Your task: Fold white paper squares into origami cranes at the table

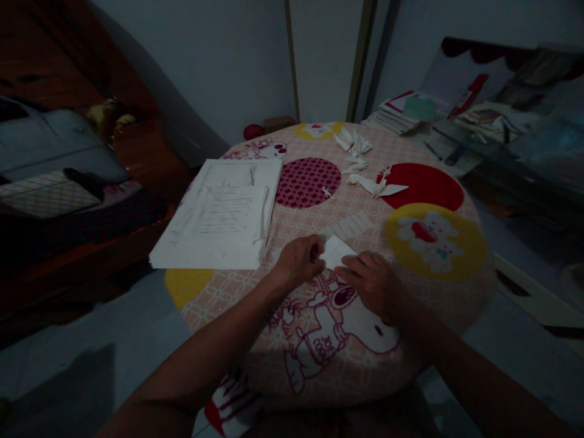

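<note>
A small piece of folded white paper [336, 248] lies near the middle of the cloth-covered table [438, 304]. At its left corner my left hand [298, 258] has thumb and fingers curled in a pinch on the paper. From the right, my right hand [371, 280] holds the paper's lower right edge, its fingers bent together over it. The fingertips hide parts of both edges. Beyond the hands are several folded white paper cranes, among them a near one [378, 187] with spread wings and a far one [353, 144].
A thick stack of printed paper [228, 213] covers the table's left side, with narrow paper strips [263, 216] on top. Papers and books [396, 115] are piled behind at right, beside a glass shelf [479, 146]. A bag [64, 146] rests on wooden furniture at left.
</note>
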Demonstrator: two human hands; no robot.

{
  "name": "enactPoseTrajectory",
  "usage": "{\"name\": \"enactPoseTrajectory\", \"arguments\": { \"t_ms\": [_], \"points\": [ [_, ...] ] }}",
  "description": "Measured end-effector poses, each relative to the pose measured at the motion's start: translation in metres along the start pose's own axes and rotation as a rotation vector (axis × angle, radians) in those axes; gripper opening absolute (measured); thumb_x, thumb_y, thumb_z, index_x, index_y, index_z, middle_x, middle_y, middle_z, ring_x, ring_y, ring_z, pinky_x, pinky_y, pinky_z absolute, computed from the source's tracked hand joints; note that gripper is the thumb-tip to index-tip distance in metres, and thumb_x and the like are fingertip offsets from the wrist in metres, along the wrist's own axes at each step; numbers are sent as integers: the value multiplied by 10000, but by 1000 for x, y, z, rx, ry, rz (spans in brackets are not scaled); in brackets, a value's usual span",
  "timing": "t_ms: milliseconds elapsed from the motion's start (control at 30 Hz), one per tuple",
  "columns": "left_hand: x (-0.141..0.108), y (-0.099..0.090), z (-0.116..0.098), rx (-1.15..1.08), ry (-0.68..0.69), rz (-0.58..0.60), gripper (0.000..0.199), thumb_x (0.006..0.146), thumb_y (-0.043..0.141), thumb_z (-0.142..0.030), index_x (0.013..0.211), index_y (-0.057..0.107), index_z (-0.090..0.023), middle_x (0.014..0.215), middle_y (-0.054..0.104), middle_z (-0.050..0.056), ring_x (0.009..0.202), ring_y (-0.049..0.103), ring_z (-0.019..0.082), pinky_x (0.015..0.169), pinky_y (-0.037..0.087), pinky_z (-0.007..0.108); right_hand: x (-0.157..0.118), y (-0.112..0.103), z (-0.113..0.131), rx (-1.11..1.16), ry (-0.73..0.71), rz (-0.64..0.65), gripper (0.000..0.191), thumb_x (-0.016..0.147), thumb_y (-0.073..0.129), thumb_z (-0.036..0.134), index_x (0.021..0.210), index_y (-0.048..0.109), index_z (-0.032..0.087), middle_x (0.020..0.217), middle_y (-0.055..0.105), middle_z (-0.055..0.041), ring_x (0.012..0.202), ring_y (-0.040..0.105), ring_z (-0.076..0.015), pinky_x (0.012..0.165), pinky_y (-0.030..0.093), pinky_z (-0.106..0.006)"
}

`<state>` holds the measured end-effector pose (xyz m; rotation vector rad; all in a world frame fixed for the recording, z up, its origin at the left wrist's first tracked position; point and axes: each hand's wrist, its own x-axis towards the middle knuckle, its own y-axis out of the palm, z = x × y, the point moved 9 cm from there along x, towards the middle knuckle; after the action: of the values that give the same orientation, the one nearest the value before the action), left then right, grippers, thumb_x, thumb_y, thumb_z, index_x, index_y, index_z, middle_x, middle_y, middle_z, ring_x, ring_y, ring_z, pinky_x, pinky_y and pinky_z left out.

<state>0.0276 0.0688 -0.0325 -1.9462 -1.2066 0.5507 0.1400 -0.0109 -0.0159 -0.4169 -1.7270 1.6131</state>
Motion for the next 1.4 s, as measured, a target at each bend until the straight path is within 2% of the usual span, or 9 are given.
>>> {"name": "enactPoseTrajectory", "arguments": {
  "t_ms": [267,433,533,633,933,1033,1100,1267,1400],
  "points": [
    [2,-4,13,-198,28,77,274,619,542,-38,841,644,-162,755,620,-17,680,561,119,649,429,230,-4,-3,-9,96,-6,-56,220,934,483,118,980,691,175,1129,668,-92,929,526,-225,822,428,-375],
    [-3,-20,-8,-192,160,-87,304,705,497,-23,872,709,-163,854,650,32,764,598,133,696,461,240,-4,-3,-10,97,11,-53,214,930,504,128,1004,700,168,1141,670,-94,949,528,-223,838,422,-375],
    [-11,-4,-37,-167,357,47,298,776,504,-59,922,732,-183,927,678,48,847,630,145,769,488,250,0,-2,-8,57,26,-2,233,921,522,139,1077,688,184,1112,671,-89,939,519,-229,823,411,-380],
    [-19,11,-45,-17,437,141,254,830,521,-119,938,743,-179,953,688,72,895,638,173,813,497,272,3,-2,-5,23,18,44,231,915,540,153,1097,676,192,1092,668,-87,916,516,-224,807,402,-374],
    [-30,15,-40,173,513,69,250,893,513,-193,1032,720,-175,1018,679,85,952,629,195,834,517,300,-6,-1,-17,202,-52,-31,224,850,501,55,856,698,162,1077,708,-103,908,594,-215,830,475,-373],
    [-32,17,-46,243,542,54,277,901,521,-227,1111,697,-183,1028,675,82,944,621,205,813,519,310,-7,-7,-41,357,84,-156,252,821,489,55,856,709,173,988,727,-92,907,633,-212,822,500,-353],
    [-33,19,-49,295,557,54,299,908,512,-230,1152,682,-192,1027,671,77,930,616,205,798,517,312,-3,-10,-63,392,263,-224,296,799,506,63,983,716,163,943,727,-95,885,644,-215,803,506,-344],
    [-34,23,-54,420,552,34,294,936,517,-283,1182,652,-194,1088,659,82,948,605,207,805,508,324,27,7,-94,509,574,-76,435,774,603,113,1202,674,146,792,721,-46,699,630,-163,697,494,-268],
    [-26,30,-58,512,537,44,238,946,528,-321,1100,655,-191,1010,665,62,904,601,205,741,498,310,44,18,-106,546,688,57,434,707,687,98,1139,716,127,791,729,-39,695,632,-143,685,479,-238]
  ]
}}
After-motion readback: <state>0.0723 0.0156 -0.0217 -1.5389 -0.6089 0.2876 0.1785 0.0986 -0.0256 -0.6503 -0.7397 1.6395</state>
